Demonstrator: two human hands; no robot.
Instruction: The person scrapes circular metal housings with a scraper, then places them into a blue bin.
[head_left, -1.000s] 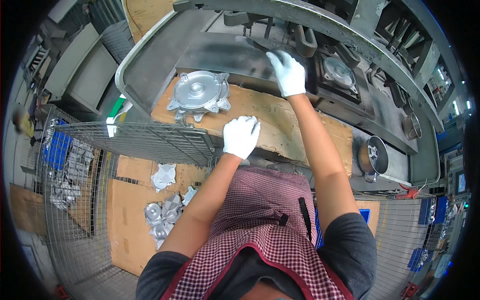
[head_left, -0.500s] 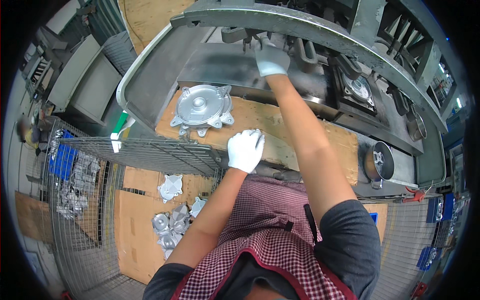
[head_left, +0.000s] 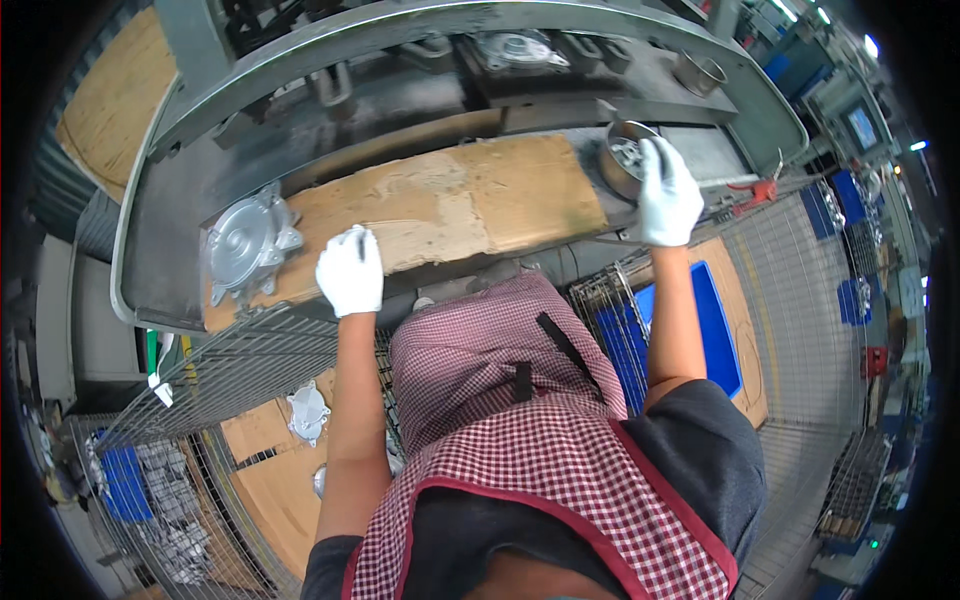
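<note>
We find two hands in white gloves at a long bench. The right hand is at the right side of the pot, its fingers bent over the rim; we cannot tell whether they grasp the rim, a piece from inside, or nothing. The pot stands on the bench just beyond the right end of the board, and small metal pieces lie in it.

The left hand rests at the near edge of the board with its fingers curled; we cannot tell whether anything is within them. To its left, apart from it, a round lugged casting lies on the board's left end.

Behind, we note a second casting in the machine and a smaller pot at the far right. A red tool hangs right of the right hand. Below are a blue bin and a pale plate.
</note>
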